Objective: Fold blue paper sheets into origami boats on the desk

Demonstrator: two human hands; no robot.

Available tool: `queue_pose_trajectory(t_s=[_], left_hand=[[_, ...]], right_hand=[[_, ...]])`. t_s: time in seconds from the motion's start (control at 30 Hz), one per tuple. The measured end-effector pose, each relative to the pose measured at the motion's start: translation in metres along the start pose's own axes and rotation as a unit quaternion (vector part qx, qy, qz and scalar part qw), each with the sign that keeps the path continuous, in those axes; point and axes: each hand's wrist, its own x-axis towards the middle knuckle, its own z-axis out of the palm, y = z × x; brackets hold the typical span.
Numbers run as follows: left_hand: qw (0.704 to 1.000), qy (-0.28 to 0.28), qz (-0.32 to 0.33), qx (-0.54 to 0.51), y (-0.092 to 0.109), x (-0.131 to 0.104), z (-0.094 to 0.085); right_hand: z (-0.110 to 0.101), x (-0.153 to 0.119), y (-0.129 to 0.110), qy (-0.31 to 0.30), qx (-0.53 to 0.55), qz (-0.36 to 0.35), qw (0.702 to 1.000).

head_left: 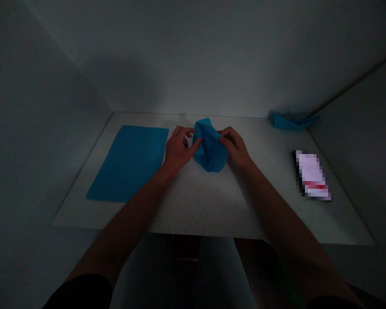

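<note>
Evidently, the crumpled blue paper (211, 150) lies between both half-curled hands (206, 141), right grip pinching its edge.

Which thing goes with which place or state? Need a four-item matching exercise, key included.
1. creased blue paper
2. flat blue sheet
3. phone
4. folded blue paper shape

A. lit screen, lying at the right
B. between left hand and right hand
C. far right corner
D. spread out at the left

Pairs: 1-B, 2-D, 3-A, 4-C
</note>
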Motion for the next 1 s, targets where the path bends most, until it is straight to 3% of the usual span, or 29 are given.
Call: queue_pose_trajectory(t_s=[0.17,0.3,0.5,0.67,1.0], left_hand=[[0.999,0.013,-0.027,-0.011,-0.001,0.001,0.0],[0.999,0.004,-0.033,-0.017,-0.002,0.003,0.0],[0.994,0.017,-0.07,-0.081,-0.008,0.006,0.003],[0.971,0.053,-0.135,-0.191,-0.019,0.01,0.006],[0.931,0.172,-0.232,-0.223,-0.043,0.013,0.0]], right_hand=[[0.006,-0.005,-0.006,-0.074,0.006,0.014,0.997],[0.007,-0.007,-0.004,-0.091,-0.018,0.023,0.995],[0.003,-0.004,-0.004,-0.046,-0.117,-0.008,0.992],[-0.002,-0.001,-0.005,0.036,-0.189,0.002,0.981],[-0.011,0.007,0.019,0.111,-0.135,0.016,0.985]])
